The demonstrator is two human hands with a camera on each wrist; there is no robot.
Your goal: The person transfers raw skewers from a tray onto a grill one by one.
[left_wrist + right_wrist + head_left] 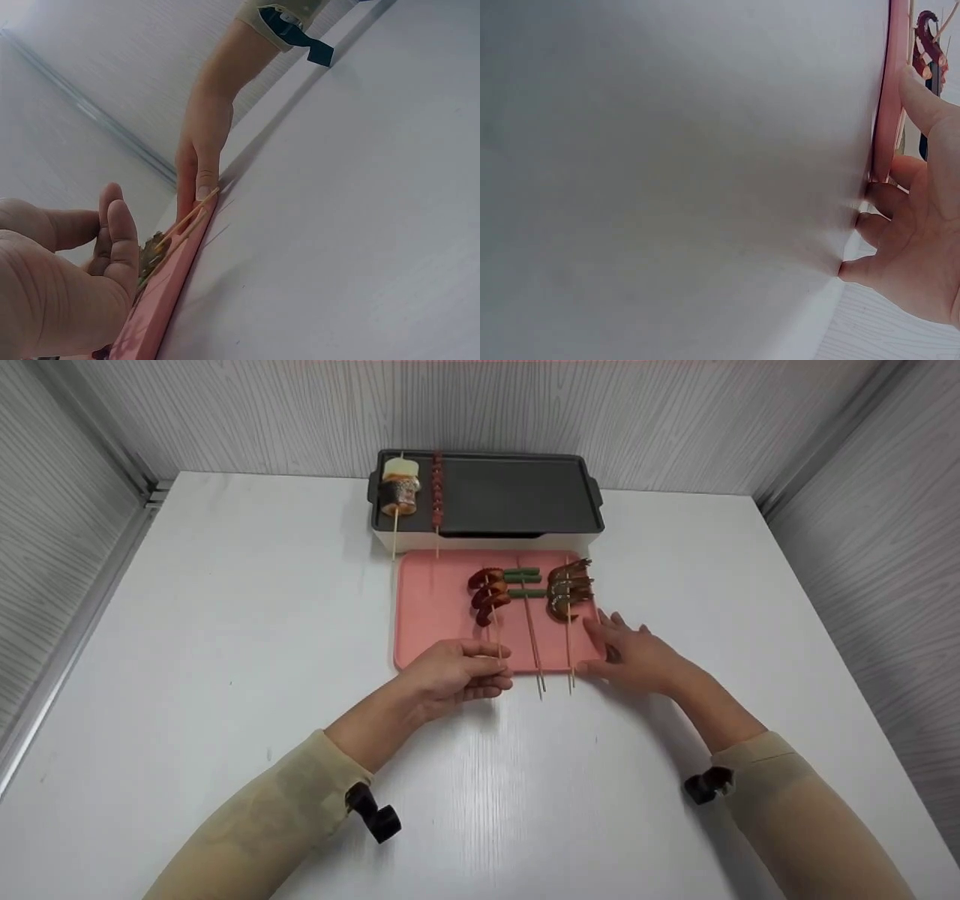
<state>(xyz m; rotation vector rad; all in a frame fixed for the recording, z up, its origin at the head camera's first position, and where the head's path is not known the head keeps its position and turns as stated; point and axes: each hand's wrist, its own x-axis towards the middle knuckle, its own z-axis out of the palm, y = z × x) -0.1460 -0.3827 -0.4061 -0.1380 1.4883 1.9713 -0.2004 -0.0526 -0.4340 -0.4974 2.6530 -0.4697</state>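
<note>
My left hand [465, 675] pinches the stick of a skewer of dark red curled pieces [489, 592] between thumb and fingers, over the front edge of a pink tray [431, 622]. My right hand [637, 656] rests at the tray's front right corner, its thumb along the front edge and its other fingers spread by the right side. In the right wrist view, several fingertips touch the table. Between the hands, skewers with green stalks [527, 593] and shrimp skewers [568, 592] lie on the tray, their stick ends poking past its front edge.
Behind the tray stands a dark griddle [517, 495] on a white base. On its left side lie a skewer of thick pale and browned pieces [400, 487] and a thin skewer of red beads [437, 491]. Grey panels [675, 420] wall in the white table [247, 622].
</note>
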